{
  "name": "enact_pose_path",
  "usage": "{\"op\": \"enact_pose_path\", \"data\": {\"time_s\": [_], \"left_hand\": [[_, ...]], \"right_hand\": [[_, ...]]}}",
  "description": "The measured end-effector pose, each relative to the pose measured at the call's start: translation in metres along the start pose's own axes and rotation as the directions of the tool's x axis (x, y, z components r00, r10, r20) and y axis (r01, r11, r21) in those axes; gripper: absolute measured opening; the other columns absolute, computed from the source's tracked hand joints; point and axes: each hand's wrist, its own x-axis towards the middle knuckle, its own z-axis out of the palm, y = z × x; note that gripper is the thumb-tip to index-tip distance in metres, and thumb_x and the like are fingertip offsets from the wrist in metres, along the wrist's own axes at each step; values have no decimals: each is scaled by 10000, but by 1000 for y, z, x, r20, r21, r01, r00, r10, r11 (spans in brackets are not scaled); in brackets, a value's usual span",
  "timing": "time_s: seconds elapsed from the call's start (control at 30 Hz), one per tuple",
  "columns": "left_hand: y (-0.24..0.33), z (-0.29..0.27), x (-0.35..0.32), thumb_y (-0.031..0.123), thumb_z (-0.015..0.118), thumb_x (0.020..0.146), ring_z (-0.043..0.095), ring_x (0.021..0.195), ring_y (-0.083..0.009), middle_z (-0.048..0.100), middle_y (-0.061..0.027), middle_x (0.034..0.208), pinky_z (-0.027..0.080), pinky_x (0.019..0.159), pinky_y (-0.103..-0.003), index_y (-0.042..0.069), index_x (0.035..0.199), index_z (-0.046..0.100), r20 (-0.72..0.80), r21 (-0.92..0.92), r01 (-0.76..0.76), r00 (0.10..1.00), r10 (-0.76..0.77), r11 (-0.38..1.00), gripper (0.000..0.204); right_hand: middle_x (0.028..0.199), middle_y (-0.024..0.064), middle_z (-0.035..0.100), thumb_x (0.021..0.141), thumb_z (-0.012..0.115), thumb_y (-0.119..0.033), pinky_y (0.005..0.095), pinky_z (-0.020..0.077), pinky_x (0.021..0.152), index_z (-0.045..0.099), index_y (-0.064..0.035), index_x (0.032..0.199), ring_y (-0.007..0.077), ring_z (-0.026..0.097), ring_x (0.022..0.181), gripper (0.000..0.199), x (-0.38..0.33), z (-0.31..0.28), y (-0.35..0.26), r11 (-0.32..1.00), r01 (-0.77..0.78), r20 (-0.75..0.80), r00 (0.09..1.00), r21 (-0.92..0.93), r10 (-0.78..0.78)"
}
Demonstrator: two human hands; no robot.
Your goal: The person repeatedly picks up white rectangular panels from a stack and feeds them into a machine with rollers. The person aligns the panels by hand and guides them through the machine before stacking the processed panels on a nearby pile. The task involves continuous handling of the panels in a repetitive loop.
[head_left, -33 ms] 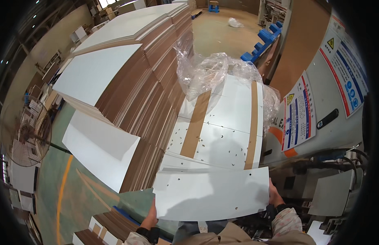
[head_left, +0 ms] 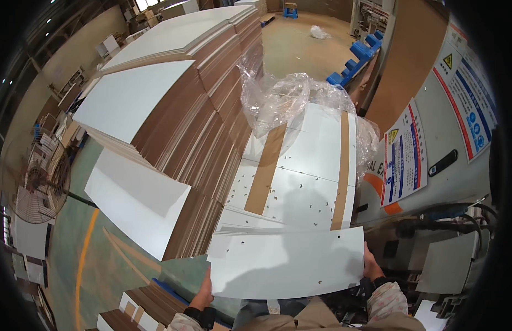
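A white rectangular panel (head_left: 289, 262) with a few small drilled holes lies level in front of my body. My left hand (head_left: 203, 288) grips its left end, fingers mostly hidden beneath or behind the edge. At the opposite end my right hand (head_left: 372, 262) holds the panel's right edge. Just beyond it are more white panels (head_left: 305, 190), with two brown strips (head_left: 265, 171) running lengthwise and small curled chips scattered on top. The held panel overlaps the near end of these panels; whether it touches them I cannot tell.
Tall stacks of white-faced brown boards (head_left: 184, 121) rise on the left. Crumpled clear plastic film (head_left: 286, 96) covers the far end of the panels. A grey machine (head_left: 438, 182) with warning signs stands close on the right. A fan (head_left: 38, 179) is at far left; cut boards (head_left: 140, 309) lie low left.
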Motion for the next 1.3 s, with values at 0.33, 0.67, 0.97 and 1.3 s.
{"op": "enact_pose_path", "data": {"time_s": [0.33, 0.67, 0.97, 1.3], "left_hand": [[-13, -4, 21, 500, 281, 931, 508, 1087, -211, 539, -56, 1204, 410, 905, -352, 116, 1308, 411, -10, 136, -14, 1000, 15, 991, 554], [30, 23, 44, 386, 296, 929, 494, 1090, -216, 562, -40, 1166, 358, 946, -345, 92, 1235, 486, -171, 136, -50, 983, 73, 989, 465], [78, 82, -34, 451, 320, 914, 532, 1054, -249, 561, -89, 1161, 417, 908, -369, 66, 1188, 512, 9, -169, -150, 988, 154, 974, 510], [138, 80, 78, 363, 407, 918, 542, 987, -205, 573, -84, 1004, 416, 904, -357, 52, 1155, 503, 312, -187, -651, 671, 673, 736, 403]], "right_hand": [[1095, 85, 599, 895, 397, -525, 382, 493, 782, 507, -44, 1211, 221, 600, 945, 586, 51, -29, 0, 933, -325, -59, 940, 155, 337], [1076, 105, 600, 937, 362, -361, 367, 475, 825, 515, -7, 1174, 243, 589, 959, 453, 68, -34, 14, 914, -195, 109, 980, 356, 166], [1017, 75, 603, 913, 377, -392, 342, 466, 817, 546, -58, 1129, 228, 584, 921, 432, -17, -67, 21, 932, 113, -290, 957, 345, -9], [986, 49, 550, 943, 338, -410, 328, 373, 925, 531, -110, 1017, 202, 510, 999, 364, 17, -89, 73, 507, 598, -243, 761, 621, -601]]}}
